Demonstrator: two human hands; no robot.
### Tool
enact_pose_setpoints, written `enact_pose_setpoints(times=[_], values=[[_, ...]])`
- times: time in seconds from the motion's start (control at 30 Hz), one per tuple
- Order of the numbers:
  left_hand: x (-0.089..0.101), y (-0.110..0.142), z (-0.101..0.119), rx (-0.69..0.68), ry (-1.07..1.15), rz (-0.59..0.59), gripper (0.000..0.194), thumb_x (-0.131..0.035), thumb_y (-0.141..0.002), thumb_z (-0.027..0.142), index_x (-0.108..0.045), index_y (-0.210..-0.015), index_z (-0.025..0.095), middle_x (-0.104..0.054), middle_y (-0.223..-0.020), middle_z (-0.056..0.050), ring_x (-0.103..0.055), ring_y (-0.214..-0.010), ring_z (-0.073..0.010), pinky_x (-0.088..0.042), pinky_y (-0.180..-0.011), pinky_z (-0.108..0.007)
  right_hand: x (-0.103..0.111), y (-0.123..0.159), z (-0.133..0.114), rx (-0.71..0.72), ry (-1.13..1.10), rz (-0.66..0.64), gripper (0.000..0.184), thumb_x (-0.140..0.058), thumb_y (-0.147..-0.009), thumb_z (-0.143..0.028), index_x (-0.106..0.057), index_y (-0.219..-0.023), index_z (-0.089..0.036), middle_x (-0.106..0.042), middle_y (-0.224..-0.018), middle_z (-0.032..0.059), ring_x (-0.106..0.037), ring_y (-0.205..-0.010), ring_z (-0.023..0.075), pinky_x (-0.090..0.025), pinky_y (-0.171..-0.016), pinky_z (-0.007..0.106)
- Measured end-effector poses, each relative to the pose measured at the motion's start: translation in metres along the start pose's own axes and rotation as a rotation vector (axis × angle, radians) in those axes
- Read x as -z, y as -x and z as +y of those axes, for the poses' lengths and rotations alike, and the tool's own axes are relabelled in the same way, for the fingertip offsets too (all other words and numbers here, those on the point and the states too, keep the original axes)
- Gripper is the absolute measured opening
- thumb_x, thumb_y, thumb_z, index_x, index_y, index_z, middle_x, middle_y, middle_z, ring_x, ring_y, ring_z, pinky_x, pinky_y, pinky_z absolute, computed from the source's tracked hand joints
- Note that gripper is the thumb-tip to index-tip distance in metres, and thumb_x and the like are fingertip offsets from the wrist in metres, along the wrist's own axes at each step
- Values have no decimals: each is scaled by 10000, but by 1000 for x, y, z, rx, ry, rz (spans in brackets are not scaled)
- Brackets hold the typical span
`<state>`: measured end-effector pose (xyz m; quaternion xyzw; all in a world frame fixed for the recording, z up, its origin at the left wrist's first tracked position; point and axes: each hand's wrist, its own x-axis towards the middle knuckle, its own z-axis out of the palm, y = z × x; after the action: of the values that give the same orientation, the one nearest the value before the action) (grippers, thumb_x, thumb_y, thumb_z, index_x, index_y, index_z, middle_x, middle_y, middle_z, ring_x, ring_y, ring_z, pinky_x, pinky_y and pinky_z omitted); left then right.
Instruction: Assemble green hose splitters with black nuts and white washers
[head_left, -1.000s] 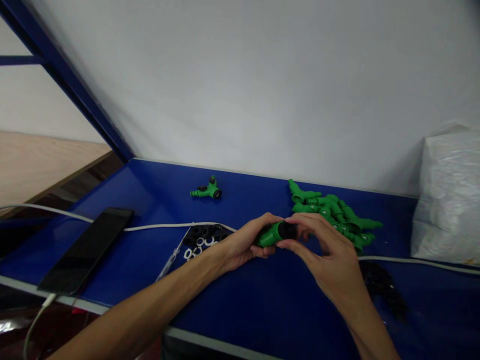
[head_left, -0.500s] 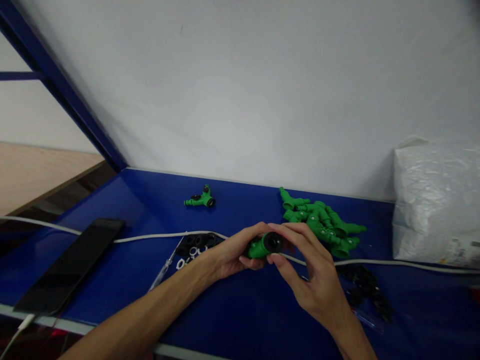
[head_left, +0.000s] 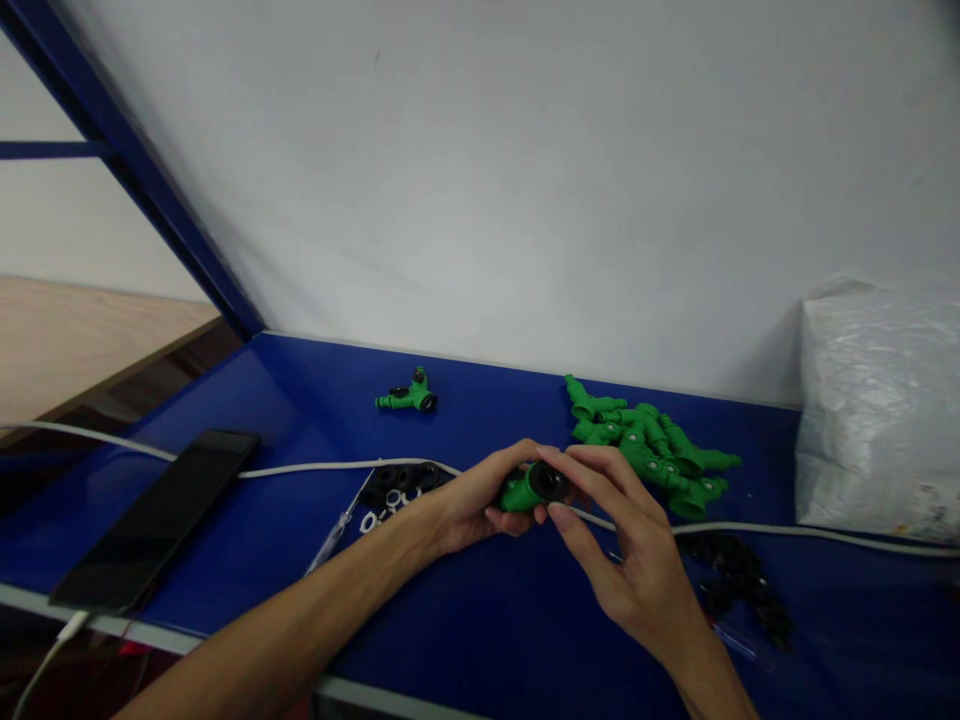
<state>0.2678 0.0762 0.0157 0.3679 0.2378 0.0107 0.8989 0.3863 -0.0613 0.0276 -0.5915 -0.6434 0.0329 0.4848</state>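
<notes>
A green Y-shaped hose splitter (head_left: 518,493) lies in my left hand (head_left: 480,500), whose fingers are wrapped round its body. The splitter's wide end carries a black ring (head_left: 552,482) and faces toward me. At that ring is my right hand (head_left: 626,535), curved, with thumb and fingertips on either side of the rim. The splitter's other branches are mostly hidden by my left fingers. Left of my left wrist lie black rings (head_left: 405,474) and white rings (head_left: 368,522), partly covered by the forearm.
Several green splitter bodies (head_left: 645,440) are piled behind my right hand. One splitter with black valves (head_left: 409,393) stands apart, back left. A white cable (head_left: 315,467) crosses the blue table (head_left: 465,620). Around lie a phone (head_left: 161,520), a screwdriver (head_left: 330,540), small black parts (head_left: 739,580) and a plastic-wrapped package (head_left: 877,410).
The view has shifted slightly, so the table's contents sit a little further right. Both hands keep nearly the same hold on the splitter and its black ring.
</notes>
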Motion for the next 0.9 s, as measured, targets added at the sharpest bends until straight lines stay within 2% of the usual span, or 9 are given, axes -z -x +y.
enact_pose_setpoints(times=[0.13,0.23,0.33,0.43,0.57,0.7,0.77,0.9], values=[[1,-2,-2,3,-10,-23,370,-607,-874,471,-658,-787,115,-570,-588,-7,-403,-398,-39,-176,-339,-124,-4,0,4,-15,16,56,306,-685,-940,-227,-674,-1240,-290,-621,-1115,71,-669,-973,208,-594,-788,315],[-2,-1,-1,0,-6,-47,334,-651,-840,444,-641,-759,120,-520,-564,27,-359,-379,-29,-165,-327,-127,-6,1,7,-44,-3,89,271,-767,-891,-264,-639,-1129,-272,-600,-1043,47,-621,-826,175,-563,-687,293],[-4,1,0,-3,3,-61,329,-653,-843,440,-665,-803,113,-556,-606,14,-366,-385,-27,-168,-328,-126,-4,2,6,-48,-28,52,380,-752,-907,-280,-599,-1255,-286,-585,-1105,59,-613,-911,191,-569,-750,312],[-2,1,0,-1,-10,-61,373,-602,-883,476,-673,-822,116,-598,-614,-21,-403,-397,-45,-171,-336,-127,0,2,2,-8,-9,-30,447,-630,-985,-254,-556,-1420,-322,-556,-1199,80,-602,-1044,208,-567,-859,341],[1,-1,-2,3,-27,-55,376,-559,-898,465,-673,-815,116,-608,-597,-35,-420,-406,-54,-175,-345,-131,1,4,2,17,13,-31,407,-589,-997,-215,-600,-1386,-333,-541,-1184,76,-601,-1048,208,-559,-880,349],[0,0,-2,34,-47,-101,383,-590,-871,485,-665,-802,115,-583,-559,-16,-373,-388,-46,-157,-340,-143,0,8,8,-46,-47,51,303,-644,-961,-222,-641,-1254,-297,-552,-1169,78,-616,-1004,216,-573,-814,334],[-2,1,-1,28,-45,-107,383,-610,-864,491,-671,-822,116,-582,-565,-12,-376,-396,-47,-151,-341,-145,0,8,9,-60,-60,60,356,-653,-953,-227,-625,-1299,-307,-558,-1197,82,-619,-1023,226,-577,-811,337],[-2,1,-2,15,-12,-80,410,-605,-885,521,-676,-838,120,-590,-584,-16,-403,-407,-51,-164,-345,-140,1,6,5,-27,-10,-24,481,-611,-979,-212,-578,-1436,-356,-545,-1231,76,-605,-1095,224,-560,-901,349]])
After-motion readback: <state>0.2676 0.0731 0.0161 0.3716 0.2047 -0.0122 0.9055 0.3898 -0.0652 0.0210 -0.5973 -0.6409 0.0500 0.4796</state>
